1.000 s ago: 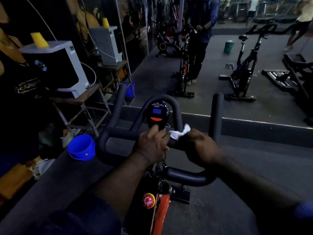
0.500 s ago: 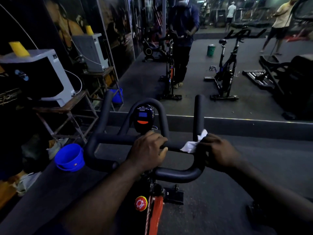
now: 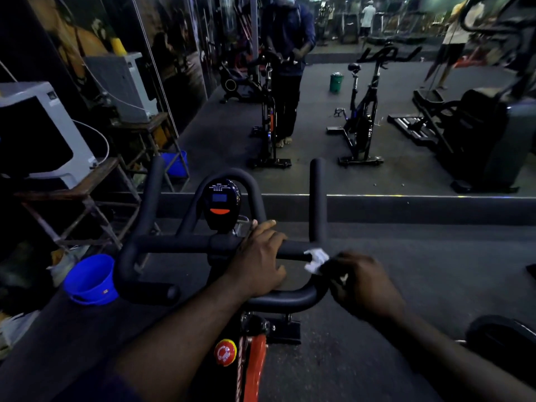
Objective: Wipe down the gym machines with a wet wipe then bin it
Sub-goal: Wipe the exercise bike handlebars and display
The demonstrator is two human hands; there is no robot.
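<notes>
A spin bike with black handlebars stands right in front of me, with a small console at its centre and an orange frame below. My left hand rests on the crossbar just right of the console, fingers wrapped over it. My right hand grips a crumpled white wet wipe and presses it against the right bend of the handlebar, where the upright horn meets the crossbar.
A wall mirror ahead reflects me and my bike. A blue bucket sits at the lower left beside a metal stand holding a white appliance. A green bin, another bike and an elliptical show in the reflection.
My right hand has slid the wipe rightward along the crossbar to the handlebar's right bend. My left hand stayed near the console. The camera has tilted up a little.
</notes>
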